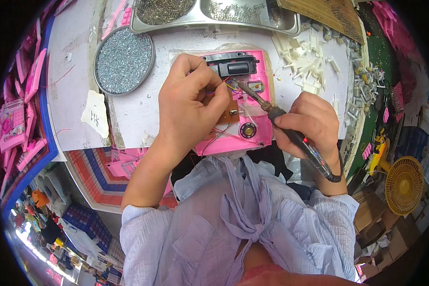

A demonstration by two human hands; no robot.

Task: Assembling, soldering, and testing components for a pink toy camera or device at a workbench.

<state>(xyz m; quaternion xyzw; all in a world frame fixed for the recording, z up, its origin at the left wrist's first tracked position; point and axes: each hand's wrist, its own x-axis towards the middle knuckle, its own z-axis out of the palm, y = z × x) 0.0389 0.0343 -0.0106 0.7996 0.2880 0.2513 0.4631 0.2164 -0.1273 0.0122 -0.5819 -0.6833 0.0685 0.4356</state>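
From my distant seat I see the left hand [195, 97] with thumb and forefinger pressed together at thin wires [227, 85]; whether a wire is truly pinched between them, I cannot tell. If these fingers slip, I think a wire could shift from its place. The pink housing [264, 136] lies between the two hands. The soldering iron [298, 138], which the right hand [314, 121] grips around its handle, has its tip near the left fingertips, so a small jerk could burn skin or melt the plastic.

Far left of the left hand, pink parts [31, 95] are heaped. On the white surface [133, 105], beyond this hand to its left, is a round bowl [152, 62] of small metal pieces; beyond both hands, a metal tray [199, 14]; beyond the right hand, white plastic parts [310, 66]. Right of that hand is a yellow fan [405, 186].
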